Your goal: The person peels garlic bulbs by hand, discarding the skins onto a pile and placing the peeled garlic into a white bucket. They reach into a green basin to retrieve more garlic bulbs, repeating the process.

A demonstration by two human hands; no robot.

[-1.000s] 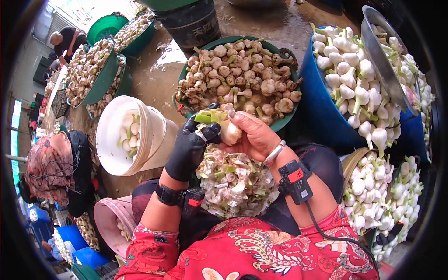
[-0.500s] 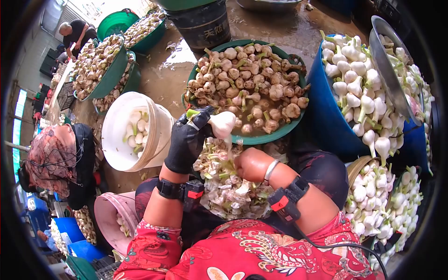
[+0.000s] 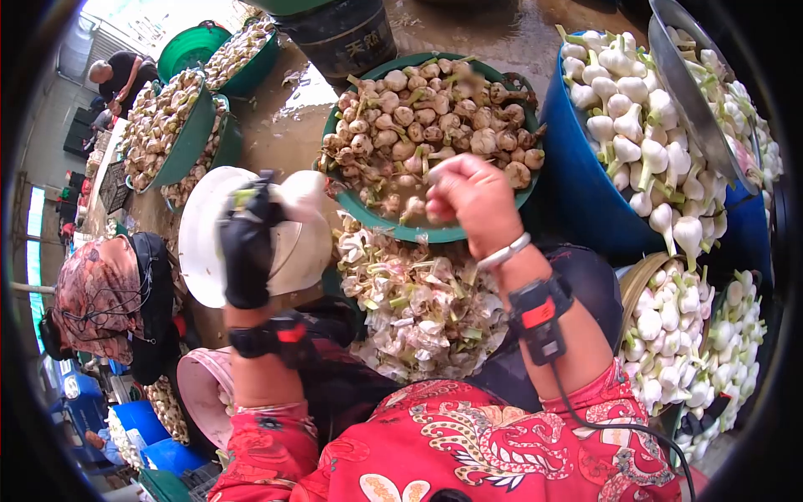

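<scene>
- Near, between the knees, lies a heap of peelings (image 3: 422, 309): papery, likely almost weightless and easily scattered; what holds it is mostly hidden.
- Left of it, the gloved left hand (image 3: 249, 247) has its fingers clamped on the stem end of a white garlic bulb (image 3: 303, 197), whose round end points right. The bulb should be light and firm, its smooth skin perhaps slippery if wet, its flesh easily bruised; the neck seems the best hold. Blur hides the exact finger placing.
- Just beyond that hand, the white bucket (image 3: 305, 259) has its mouth largely covered, so its contents are hard to make out.
- To the right, the bare right hand (image 3: 483, 205) hangs over the basin's near side, fingers curled; I cannot tell whether the tips meet or pinch anything.
- Farther, the green basin (image 3: 427, 235) holds soiled bulbs (image 3: 401, 113) in murky water: probably slick, rough-rooted, best gripped around the body.
- Far off, a black bucket (image 3: 339, 42) is cut off at the top.
</scene>
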